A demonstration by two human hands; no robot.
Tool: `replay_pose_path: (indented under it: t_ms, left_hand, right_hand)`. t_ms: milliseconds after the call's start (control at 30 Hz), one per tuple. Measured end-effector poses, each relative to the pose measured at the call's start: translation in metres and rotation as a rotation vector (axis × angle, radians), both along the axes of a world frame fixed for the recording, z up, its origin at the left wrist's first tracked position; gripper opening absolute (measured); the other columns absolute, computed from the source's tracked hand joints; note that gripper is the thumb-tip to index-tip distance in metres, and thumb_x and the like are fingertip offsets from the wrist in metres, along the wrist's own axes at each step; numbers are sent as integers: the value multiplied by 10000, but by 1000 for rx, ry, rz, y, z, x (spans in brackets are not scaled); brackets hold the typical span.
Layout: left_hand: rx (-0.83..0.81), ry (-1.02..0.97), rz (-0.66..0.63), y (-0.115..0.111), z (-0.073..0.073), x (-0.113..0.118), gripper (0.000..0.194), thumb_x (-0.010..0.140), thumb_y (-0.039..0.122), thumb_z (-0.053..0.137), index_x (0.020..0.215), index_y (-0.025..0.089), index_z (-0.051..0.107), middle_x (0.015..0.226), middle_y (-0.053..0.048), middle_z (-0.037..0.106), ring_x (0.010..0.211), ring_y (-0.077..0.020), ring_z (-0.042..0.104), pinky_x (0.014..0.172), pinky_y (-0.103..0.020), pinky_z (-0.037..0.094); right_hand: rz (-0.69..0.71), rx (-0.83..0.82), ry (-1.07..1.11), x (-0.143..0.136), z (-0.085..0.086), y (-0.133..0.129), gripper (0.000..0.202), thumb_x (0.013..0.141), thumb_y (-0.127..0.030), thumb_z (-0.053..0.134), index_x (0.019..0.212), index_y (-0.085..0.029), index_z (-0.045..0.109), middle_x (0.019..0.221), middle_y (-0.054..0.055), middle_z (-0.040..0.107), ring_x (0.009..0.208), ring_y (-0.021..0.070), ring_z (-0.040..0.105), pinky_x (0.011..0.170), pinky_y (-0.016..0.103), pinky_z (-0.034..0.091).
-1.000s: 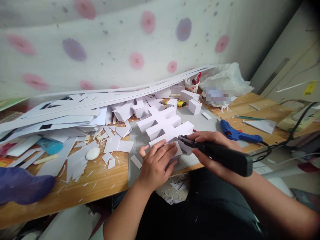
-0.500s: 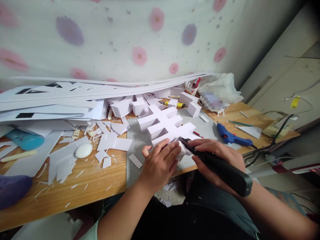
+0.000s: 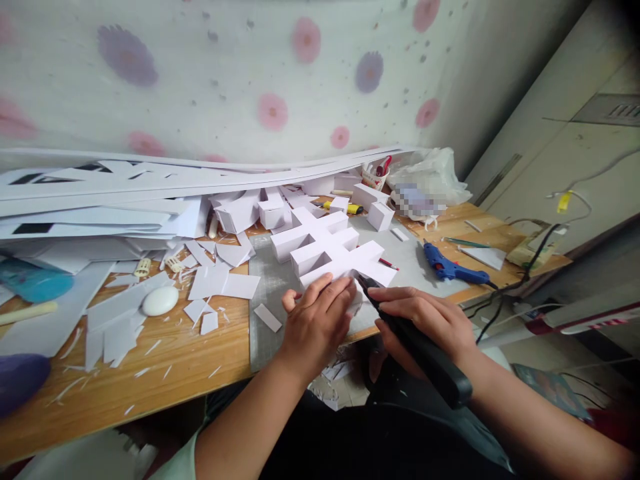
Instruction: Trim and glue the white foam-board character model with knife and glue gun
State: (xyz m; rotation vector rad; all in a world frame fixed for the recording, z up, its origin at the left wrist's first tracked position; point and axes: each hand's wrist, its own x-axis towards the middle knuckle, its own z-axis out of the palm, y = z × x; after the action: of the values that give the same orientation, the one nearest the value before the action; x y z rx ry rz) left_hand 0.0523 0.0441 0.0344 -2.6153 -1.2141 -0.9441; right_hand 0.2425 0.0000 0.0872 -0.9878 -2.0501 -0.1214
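A white model of joined board boxes (image 3: 320, 243), with arms sticking out and open gaps between them, lies on a grey cutting mat (image 3: 267, 290). Over its near end my left hand (image 3: 320, 317) is curled, fingers close together and gripping the board; the fingertips are partly hidden against it. My right hand (image 3: 433, 323) is wrapped around a black tool with a long thick handle and narrow tip (image 3: 430, 367). That tip meets the near edge of the model, just right of my left fingers. Whether a blade is out, I cannot tell.
A blue glue gun (image 3: 453, 267) with a cord lies to the right. Paper scraps (image 3: 220, 283) and a white oval object (image 3: 160, 301) litter the left. Stacked white boards (image 3: 100, 213) line the back, near a yellow cutter (image 3: 353, 209) and a plastic bag (image 3: 440, 173).
The whole view has shifted slightly left. The black tool's handle has swung a little downward, its tip staying by the model's near edge. My left hand keeps its place on the model.
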Motion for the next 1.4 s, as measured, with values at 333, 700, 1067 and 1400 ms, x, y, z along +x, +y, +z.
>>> replay_pose_path:
  t_ms: [333, 700, 1067, 1400]
  left_hand:
    - [39, -39, 30, -1, -3, 5, 365, 871, 238, 585, 1233, 290, 573, 1307, -6, 626, 1218, -245, 532, 923, -460, 342]
    - [58, -75, 36, -2, -8, 8, 403, 867, 237, 577, 1266, 286, 551, 1273, -33, 645, 1198, -261, 545, 944, -480, 331]
    - [71, -78, 46, -2, -7, 9, 395, 847, 250, 598, 1237, 301, 561, 1278, -9, 646, 1188, -257, 554, 921, -474, 319]
    - [52, -72, 39, -3, -7, 8, 384, 855, 252, 573, 1238, 285, 580, 1289, -23, 639, 1190, -272, 540, 928, -475, 325]
  right_hand:
    - [-29, 5, 3, -2, -3, -10, 274, 756, -108, 637, 993, -221, 562, 1010, 100, 722, 870, 186, 704, 714, 299, 587]
    - [-87, 7, 13, -5, 0, -24, 248, 757, -156, 652, 981, -234, 578, 1024, 95, 733, 834, 204, 720, 688, 300, 592]
    - [-70, -6, -11, -4, 3, -39, 246, 766, -142, 629, 988, -224, 561, 1023, 105, 734, 836, 218, 725, 678, 306, 604]
    - [-66, -5, 19, -3, 0, -44, 298, 744, -114, 650, 1001, -241, 569, 1053, 97, 729, 841, 218, 726, 686, 313, 612]
